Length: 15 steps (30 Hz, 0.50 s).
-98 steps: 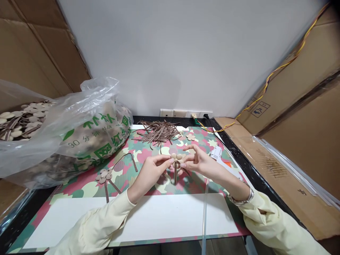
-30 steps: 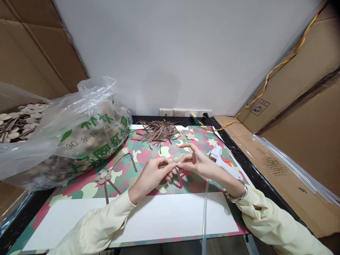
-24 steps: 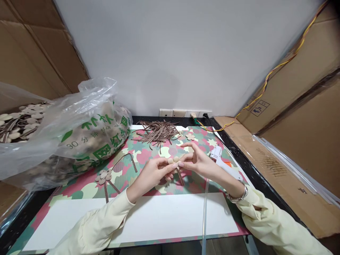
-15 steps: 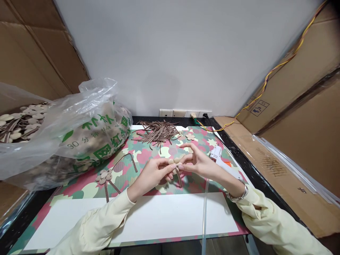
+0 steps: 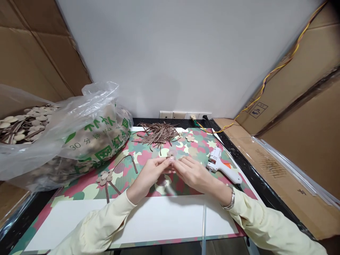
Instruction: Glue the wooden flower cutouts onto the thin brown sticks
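Between my fingertips, above the camouflage-patterned board, is a small beige fabric flower (image 5: 170, 154), mostly covered by my fingers. My left hand (image 5: 152, 174) pinches it from the left side. From the right, my right hand (image 5: 191, 173) presses its closed fingers against the same flower. The brown ribbon strip that belongs to it is hidden now. To the left lies another flower (image 5: 105, 177) with brown ribbon tails on the board. A white glue gun (image 5: 221, 166) rests on its side to the right of my right hand.
Behind my hands lies a heap of brown ribbon strips (image 5: 159, 134), with a loose flower (image 5: 190, 138) beside it. A bulging plastic bag (image 5: 92, 138) of flowers fills the left. A clear glue stick (image 5: 204, 219) crosses the white paper (image 5: 159, 216). Cardboard boxes (image 5: 300, 148) stand right.
My right hand has turned over and closed its raised fingers against the flower. The flower has tilted up, and its ribbon tail no longer shows. More of the glue gun is visible.
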### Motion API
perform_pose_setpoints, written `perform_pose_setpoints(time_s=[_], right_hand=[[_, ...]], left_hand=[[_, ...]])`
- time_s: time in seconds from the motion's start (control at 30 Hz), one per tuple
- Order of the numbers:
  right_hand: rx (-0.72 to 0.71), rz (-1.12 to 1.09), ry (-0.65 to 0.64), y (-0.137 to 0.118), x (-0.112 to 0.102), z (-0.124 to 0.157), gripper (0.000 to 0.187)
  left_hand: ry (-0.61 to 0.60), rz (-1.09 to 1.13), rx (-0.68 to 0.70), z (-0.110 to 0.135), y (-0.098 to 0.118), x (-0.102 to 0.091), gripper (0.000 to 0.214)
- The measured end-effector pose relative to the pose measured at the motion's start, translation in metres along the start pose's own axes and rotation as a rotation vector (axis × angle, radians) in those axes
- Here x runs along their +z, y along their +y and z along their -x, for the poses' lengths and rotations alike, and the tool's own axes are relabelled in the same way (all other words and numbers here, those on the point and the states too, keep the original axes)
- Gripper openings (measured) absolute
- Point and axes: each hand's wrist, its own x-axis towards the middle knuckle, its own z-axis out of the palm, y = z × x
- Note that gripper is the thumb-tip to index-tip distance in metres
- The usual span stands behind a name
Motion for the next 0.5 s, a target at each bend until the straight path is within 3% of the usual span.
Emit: perform_pose_setpoints(time_s=[0.07, 0.13, 0.2, 0.27, 0.37, 0.5], right_hand=[[-0.015, -0.041, 0.009, -0.004, -0.003, -0.002, 0.023], [0.062, -0.156, 0.117, -0.004, -0.005, -0.001, 0.030], [0.273, -0.340, 0.267, -0.002, -0.008, 0.000, 0.036], [0.561, -0.609, 0.336, 0.002, -0.010, -0.001, 0.032], [0.842, -1.080, 0.230, 0.006, -0.012, -0.004, 0.026], [0.848, -1.411, 0.082, 0.006, -0.006, -0.006, 0.035]], left_hand=[[0.036, 0.030, 0.006, 0.000, 0.000, -0.001, 0.032], [0.053, 0.032, 0.003, 0.000, 0.001, -0.003, 0.031], [0.060, 0.011, 0.008, 0.000, 0.002, -0.005, 0.031], [0.064, -0.016, 0.023, 0.000, 0.003, -0.007, 0.031], [0.031, -0.043, 0.041, -0.001, 0.004, -0.006, 0.031], [-0.040, -0.066, 0.032, -0.002, 0.004, -0.004, 0.033]])
